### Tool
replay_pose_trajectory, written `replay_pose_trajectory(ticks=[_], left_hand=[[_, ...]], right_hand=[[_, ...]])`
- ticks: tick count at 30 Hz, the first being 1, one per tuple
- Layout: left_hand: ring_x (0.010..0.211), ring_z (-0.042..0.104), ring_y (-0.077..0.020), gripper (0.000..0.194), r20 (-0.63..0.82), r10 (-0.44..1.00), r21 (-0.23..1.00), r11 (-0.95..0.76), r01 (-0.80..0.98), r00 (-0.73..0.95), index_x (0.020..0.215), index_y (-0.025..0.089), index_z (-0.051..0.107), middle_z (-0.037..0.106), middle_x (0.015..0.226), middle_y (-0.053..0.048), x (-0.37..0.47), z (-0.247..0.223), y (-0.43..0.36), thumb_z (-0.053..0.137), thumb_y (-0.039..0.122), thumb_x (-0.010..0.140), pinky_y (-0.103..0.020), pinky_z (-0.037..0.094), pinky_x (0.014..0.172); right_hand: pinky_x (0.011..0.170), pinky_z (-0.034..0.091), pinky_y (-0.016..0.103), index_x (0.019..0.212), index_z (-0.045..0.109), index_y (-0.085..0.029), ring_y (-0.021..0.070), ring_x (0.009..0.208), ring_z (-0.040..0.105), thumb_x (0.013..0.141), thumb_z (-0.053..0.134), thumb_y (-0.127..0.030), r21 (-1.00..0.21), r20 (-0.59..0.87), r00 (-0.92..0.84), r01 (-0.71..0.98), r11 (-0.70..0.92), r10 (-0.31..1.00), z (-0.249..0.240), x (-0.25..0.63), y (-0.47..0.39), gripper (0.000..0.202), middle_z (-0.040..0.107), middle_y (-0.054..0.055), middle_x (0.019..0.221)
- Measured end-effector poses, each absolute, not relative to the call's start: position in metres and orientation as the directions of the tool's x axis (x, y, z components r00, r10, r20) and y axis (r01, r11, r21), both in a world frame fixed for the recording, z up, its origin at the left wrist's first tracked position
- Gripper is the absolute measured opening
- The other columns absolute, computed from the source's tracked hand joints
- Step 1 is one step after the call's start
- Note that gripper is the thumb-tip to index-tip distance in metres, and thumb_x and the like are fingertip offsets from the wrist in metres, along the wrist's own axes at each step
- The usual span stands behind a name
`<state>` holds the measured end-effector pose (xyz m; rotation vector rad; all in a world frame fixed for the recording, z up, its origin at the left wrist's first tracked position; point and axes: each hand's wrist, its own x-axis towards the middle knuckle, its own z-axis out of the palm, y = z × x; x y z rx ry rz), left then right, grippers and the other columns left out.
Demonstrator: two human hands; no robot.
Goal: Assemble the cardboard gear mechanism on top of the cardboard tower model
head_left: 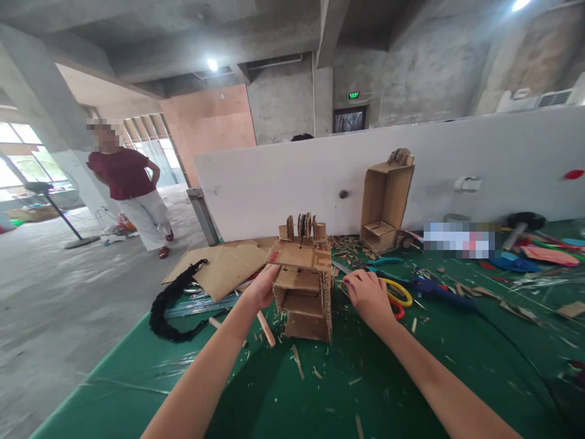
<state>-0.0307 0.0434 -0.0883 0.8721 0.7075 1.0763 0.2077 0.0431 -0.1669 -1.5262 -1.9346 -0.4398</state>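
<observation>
Now steadying small tiered brown cardboard model [303,286] at frame centre, left hand [262,286] fingers gripping its side; right hand [368,294] curled loosely beside it, holding nothing visible; next calling for careful, light adjustment.

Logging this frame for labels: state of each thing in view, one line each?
cardboard model: upright on the green table, shelves open.
left hand: gripping the model's left edge.
right hand: curled by the model's right side; contact unclear.
tall cardboard box: upright, open-fronted, against the white partition.
scissors: lying flat.
cardboard scraps: scattered.
</observation>
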Motion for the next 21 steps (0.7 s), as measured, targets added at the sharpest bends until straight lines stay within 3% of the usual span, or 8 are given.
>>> replay_pose_trajectory(ticks=[7,16,21], left_hand=[[0.098,0.068,-0.0262,0.036,-0.092,0.873,0.856,0.315,-0.410,0.479,0.110,0.014,0.066,0.076,0.094,-0.008,-0.036,-0.102,0.053,0.060,0.034,0.081,-0.037,0.047,0.095],[0.097,0.068,-0.0277,0.033,-0.016,0.838,0.857,0.292,-0.424,0.545,0.105,0.014,0.068,0.076,0.094,-0.009,-0.036,-0.102,0.054,0.064,0.031,0.077,-0.039,0.049,0.092],[0.099,0.068,-0.0276,0.030,0.019,0.828,0.851,0.281,-0.444,0.560,0.102,0.014,0.068,0.075,0.094,-0.009,-0.036,-0.102,0.055,0.061,0.031,0.079,-0.038,0.049,0.092]], right_hand=[[0.086,0.034,0.035,0.083,0.066,-0.021,0.0214,0.096,0.052,0.085,0.056,-0.015,-0.060,0.627,-0.287,0.909,0.412,0.725,-0.168,0.209,0.032,0.012,0.066,0.004,0.097],[0.076,0.037,0.033,0.089,0.063,-0.020,0.0214,0.090,0.052,0.089,0.053,-0.027,-0.202,0.676,-0.088,0.933,0.299,0.732,-0.168,0.208,0.043,0.012,0.064,0.005,0.096],[0.076,0.035,0.037,0.084,0.066,-0.021,0.0249,0.090,0.051,0.087,0.052,-0.020,-0.164,0.654,-0.112,0.944,0.285,0.748,-0.170,0.205,0.042,0.014,0.064,0.007,0.096]])
